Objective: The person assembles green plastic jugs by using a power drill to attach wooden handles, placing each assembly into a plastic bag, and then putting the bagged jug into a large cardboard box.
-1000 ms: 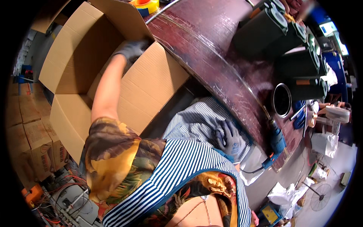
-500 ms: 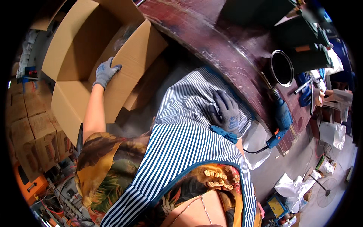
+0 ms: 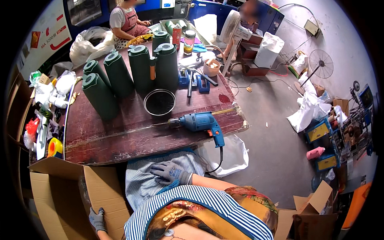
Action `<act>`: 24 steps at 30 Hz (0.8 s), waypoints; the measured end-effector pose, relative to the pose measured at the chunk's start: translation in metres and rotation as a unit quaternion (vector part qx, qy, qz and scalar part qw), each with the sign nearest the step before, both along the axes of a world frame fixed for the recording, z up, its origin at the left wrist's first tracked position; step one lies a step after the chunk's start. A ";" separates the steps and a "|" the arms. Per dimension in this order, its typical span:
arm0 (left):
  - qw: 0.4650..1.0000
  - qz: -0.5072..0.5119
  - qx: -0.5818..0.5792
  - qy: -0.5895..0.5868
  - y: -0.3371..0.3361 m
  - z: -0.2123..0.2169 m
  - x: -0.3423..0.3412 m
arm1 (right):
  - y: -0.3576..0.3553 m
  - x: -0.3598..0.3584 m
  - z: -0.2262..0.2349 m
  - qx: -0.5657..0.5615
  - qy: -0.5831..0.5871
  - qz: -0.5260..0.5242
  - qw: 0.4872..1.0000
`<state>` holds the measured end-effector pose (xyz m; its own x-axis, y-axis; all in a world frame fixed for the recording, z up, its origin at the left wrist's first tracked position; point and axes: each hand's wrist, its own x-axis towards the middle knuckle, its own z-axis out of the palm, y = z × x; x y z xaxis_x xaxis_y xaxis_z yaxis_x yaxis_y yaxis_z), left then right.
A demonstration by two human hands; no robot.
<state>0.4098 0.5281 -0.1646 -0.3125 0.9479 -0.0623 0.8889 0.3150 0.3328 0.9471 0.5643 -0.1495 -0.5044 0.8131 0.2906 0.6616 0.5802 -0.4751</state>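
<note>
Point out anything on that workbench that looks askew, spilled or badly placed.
The blue power drill lies on its side close to the table's front edge, its handle reaching the edge and its cord hanging off it. A dark red stain marks the tabletop near the right edge. The tall green containers stand upright, nothing toppled.

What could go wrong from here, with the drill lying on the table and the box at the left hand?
The blue drill lies close to the table's near edge, its cord hanging over; a knee or the cardboard box could snag it and pull it off. The left hand grips only a flap edge, so the box may tip or tear. The right hand rests on the apron, not helping.
</note>
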 end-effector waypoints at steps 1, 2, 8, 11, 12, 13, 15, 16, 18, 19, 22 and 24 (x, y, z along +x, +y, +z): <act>1.000 0.000 -0.024 -0.015 0.000 0.002 -0.003 | -0.002 0.001 0.001 -0.001 -0.001 -0.002 1.000; 1.000 0.007 -0.020 -0.012 0.001 0.002 -0.007 | -0.004 0.003 0.003 -0.002 -0.002 -0.003 1.000; 0.998 -0.003 0.021 0.057 0.004 0.012 0.012 | -0.014 0.019 0.016 -0.025 0.019 -0.056 0.998; 0.980 -0.007 -0.023 0.198 0.011 0.060 0.082 | -0.017 0.022 0.018 -0.059 0.027 -0.060 0.996; 0.979 -0.001 -0.026 0.202 0.007 0.065 0.088 | -0.017 0.022 0.019 -0.078 0.033 -0.057 0.995; 0.975 -0.081 0.042 0.204 0.006 0.066 0.097 | -0.017 0.027 0.011 -0.048 0.032 -0.058 0.997; 0.933 -0.204 0.233 0.185 0.031 0.058 0.133 | -0.016 0.031 0.014 -0.022 0.002 -0.054 0.998; 0.931 -0.197 0.257 0.165 0.051 0.054 0.164 | -0.020 0.038 0.016 -0.014 -0.032 -0.080 0.996; 0.959 -0.276 0.036 -0.055 0.048 0.054 0.194 | -0.022 0.044 0.015 -0.030 -0.007 -0.097 0.995; 0.960 -0.256 0.052 -0.098 0.045 0.014 0.188 | -0.022 0.041 0.018 -0.033 0.007 -0.104 0.994; 0.880 -0.033 -0.178 -0.440 0.044 -0.092 0.173 | -0.019 0.048 0.035 -0.036 0.051 -0.129 0.990; 0.794 0.003 -0.172 -0.583 0.027 -0.144 0.140 | -0.014 0.054 0.040 0.036 0.079 -0.160 0.983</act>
<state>0.5503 0.5553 -0.3089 0.1424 0.8112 -0.5672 0.0377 0.5682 0.8220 1.0013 0.5506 -0.1093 -0.1705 0.8969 0.4081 0.7366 0.3911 -0.5518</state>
